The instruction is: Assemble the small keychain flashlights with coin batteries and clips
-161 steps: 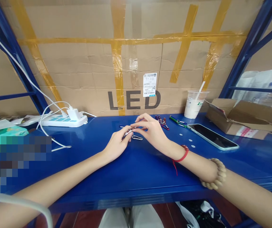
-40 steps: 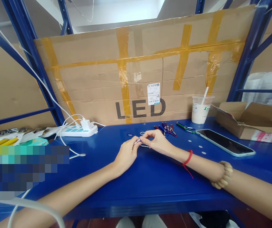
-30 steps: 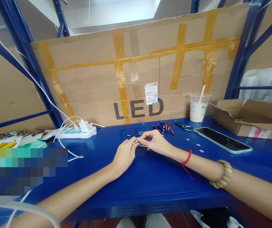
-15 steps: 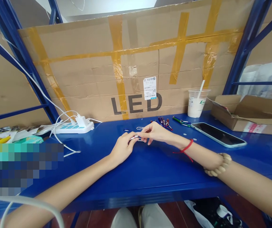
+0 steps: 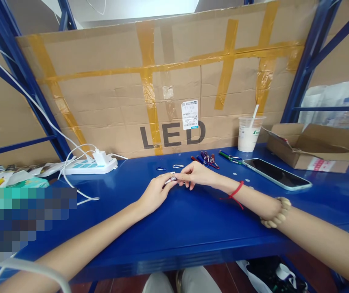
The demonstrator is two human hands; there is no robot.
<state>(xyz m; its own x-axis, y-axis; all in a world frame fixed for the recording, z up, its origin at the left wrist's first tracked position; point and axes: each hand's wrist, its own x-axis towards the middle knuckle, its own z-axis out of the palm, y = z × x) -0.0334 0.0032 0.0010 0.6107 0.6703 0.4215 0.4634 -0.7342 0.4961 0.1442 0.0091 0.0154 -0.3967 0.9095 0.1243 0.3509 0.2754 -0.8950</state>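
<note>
My left hand (image 5: 153, 197) is closed round a small shiny metal piece (image 5: 170, 180), pinched between thumb and fingers. Against its right end press the thumb and forefinger of my right hand (image 5: 197, 174), with the other fingers curled. The hands cover most of the piece, so its exact kind is hard to tell. Just beyond them on the blue tabletop (image 5: 150, 228) lie a small blue carabiner (image 5: 161, 169) and a silver carabiner (image 5: 178, 166). Behind my right hand is a cluster of dark red and blue carabiner-like clips (image 5: 206, 158).
Green and blue clips (image 5: 230, 157) lie beside a phone (image 5: 276, 174). A lidded drink cup (image 5: 247, 136) and an open cardboard box (image 5: 311, 148) stand at the right. On the left are a power strip (image 5: 90, 166) and its white cables. A cardboard sheet (image 5: 110, 97) rises behind.
The view has shifted slightly. My right fingers have come closer against my left fingertips, and the bright metal that showed between the hands is now mostly covered. Both hands stay together.
</note>
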